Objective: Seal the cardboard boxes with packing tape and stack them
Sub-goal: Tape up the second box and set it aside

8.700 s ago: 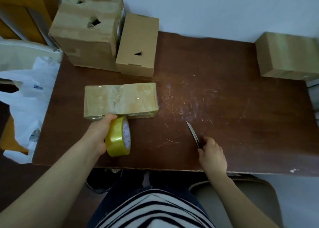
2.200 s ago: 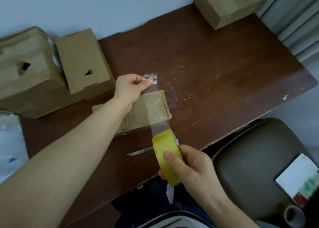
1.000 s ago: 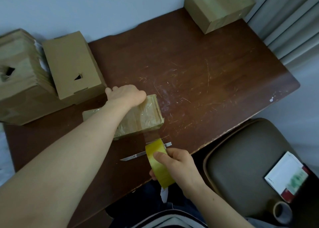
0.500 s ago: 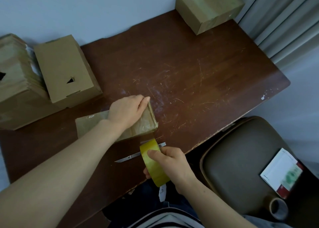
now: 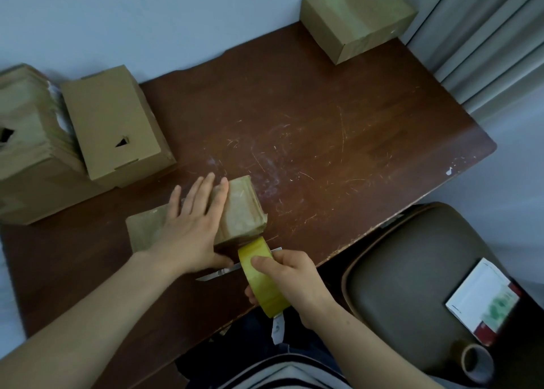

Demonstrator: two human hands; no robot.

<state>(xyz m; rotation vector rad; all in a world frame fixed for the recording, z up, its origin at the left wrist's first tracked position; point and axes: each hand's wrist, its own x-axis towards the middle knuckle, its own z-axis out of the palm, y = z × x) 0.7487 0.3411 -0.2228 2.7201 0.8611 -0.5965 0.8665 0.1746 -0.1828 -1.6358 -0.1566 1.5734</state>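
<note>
Tape roll (image 5: 263, 284) is pinched in my right grip (image 5: 291, 281), thumb on its outer face and fingers curled behind, its top against the near side of the flat box (image 5: 243, 209). My left grip (image 5: 191, 229) lies spread, fingers straight, pressing on that box's top. A knife (image 5: 216, 273) lies on the table (image 5: 323, 141) just nearer than the box, passing behind the roll. Left of the box stand a plain carton (image 5: 112, 123) and a bigger carton (image 5: 26, 159); far right, another carton (image 5: 356, 17).
</note>
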